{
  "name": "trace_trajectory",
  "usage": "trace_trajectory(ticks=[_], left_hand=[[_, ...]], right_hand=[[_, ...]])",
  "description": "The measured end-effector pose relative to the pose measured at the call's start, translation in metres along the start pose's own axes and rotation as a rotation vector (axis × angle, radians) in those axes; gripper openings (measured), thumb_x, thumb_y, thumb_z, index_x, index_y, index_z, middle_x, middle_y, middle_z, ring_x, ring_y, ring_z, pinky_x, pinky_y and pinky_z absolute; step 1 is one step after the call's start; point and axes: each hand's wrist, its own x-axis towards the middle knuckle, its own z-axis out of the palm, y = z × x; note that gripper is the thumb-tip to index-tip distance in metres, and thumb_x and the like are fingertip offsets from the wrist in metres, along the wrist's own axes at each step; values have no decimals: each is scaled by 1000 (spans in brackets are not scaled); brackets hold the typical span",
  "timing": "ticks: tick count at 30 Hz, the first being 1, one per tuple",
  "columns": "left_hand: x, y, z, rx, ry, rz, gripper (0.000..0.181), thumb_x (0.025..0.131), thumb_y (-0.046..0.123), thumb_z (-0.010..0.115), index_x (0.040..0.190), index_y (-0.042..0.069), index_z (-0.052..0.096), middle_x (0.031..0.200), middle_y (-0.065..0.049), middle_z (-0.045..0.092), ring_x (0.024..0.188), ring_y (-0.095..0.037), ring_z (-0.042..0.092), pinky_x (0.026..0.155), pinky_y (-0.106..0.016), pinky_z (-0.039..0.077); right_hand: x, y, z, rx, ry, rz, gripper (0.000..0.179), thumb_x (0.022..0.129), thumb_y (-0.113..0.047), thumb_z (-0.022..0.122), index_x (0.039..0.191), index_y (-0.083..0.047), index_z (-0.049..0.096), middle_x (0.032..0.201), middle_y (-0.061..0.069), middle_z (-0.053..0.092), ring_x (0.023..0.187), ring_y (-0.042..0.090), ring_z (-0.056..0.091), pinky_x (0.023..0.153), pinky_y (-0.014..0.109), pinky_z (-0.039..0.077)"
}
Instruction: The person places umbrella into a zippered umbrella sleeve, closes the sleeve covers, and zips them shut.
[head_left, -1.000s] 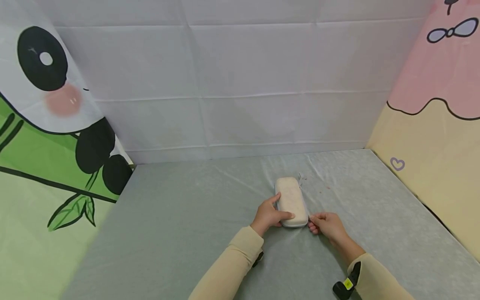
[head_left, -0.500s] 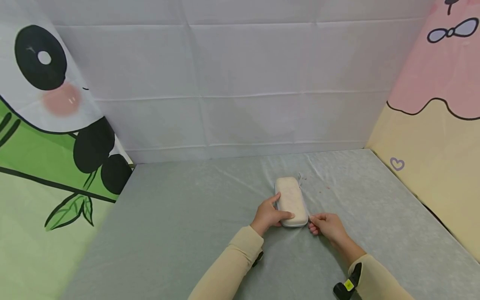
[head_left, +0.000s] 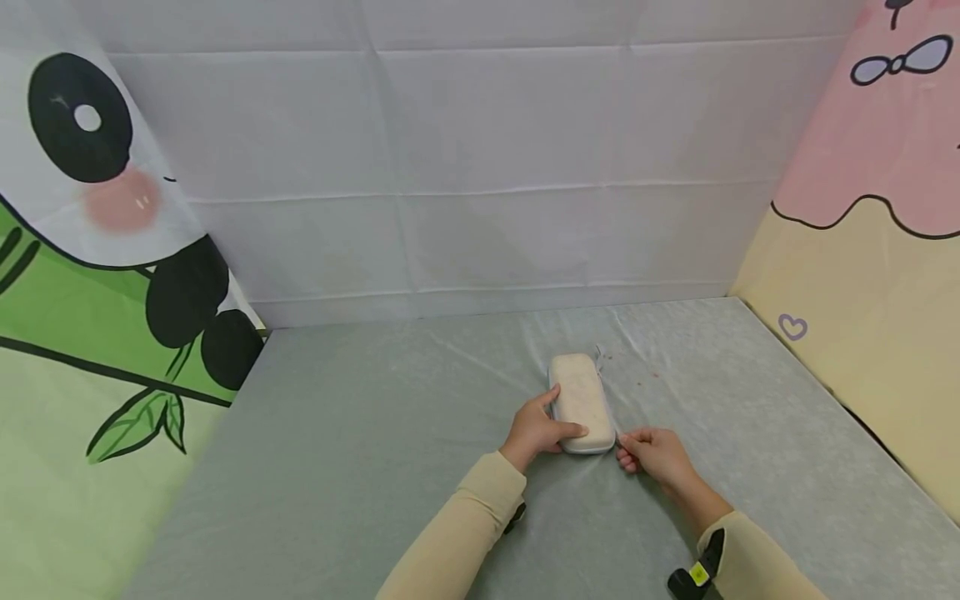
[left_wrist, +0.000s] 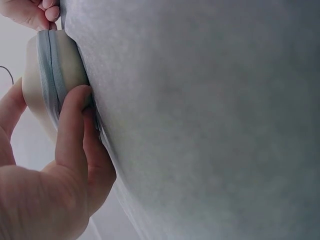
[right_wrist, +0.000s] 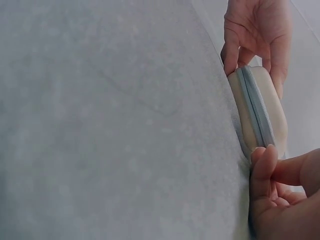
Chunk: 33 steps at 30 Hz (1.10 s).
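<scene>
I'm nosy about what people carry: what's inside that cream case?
The inside can't be seen: the cream case looks closed along the visible zip, covering any contents. Only the outside shows, gripped by the left hand, with the right hand pinching at the zip.

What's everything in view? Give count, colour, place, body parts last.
Case: one, cream, right of centre.
Zip: one, grey-blue, along the case's side.
Cord: one, colour unclear, case's far right corner.
Table cover: one, grey, under the case.
Specks: several, reddish, right of case.
Back sheet: one, whitish, behind table cover.
Printed panels: two, multicoloured, left and right.
Sleeves: two, beige, bottom.
Wrist devices: two, black, by the sleeves.
Left hand: one, bare, gripping the case.
Right hand: one, bare, pinching at its near right corner.
</scene>
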Motion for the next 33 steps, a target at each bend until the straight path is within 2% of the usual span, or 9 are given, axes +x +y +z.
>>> trace_trajectory(ticks=[19, 33], left_hand=[[-2, 1, 0, 24, 9, -5, 83, 70, 17, 83, 142, 16, 41, 120, -20, 56, 53, -19, 60, 52, -32, 53], [-4, 4, 0, 18, 12, -9, 84, 70, 16, 83, 142, 17, 41, 127, -21, 51, 54, -19, 60, 53, -32, 53]], right_hand=[[-7, -1, 1, 5, 3, 1, 17, 93, -1, 54, 90, 16, 59, 66, 5, 61, 53, 8, 56, 51, 23, 49], [-9, -2, 1, -20, 6, 8, 17, 93, -1, 55, 89, 16, 59, 65, 5, 61, 53, 9, 56, 51, 23, 49]])
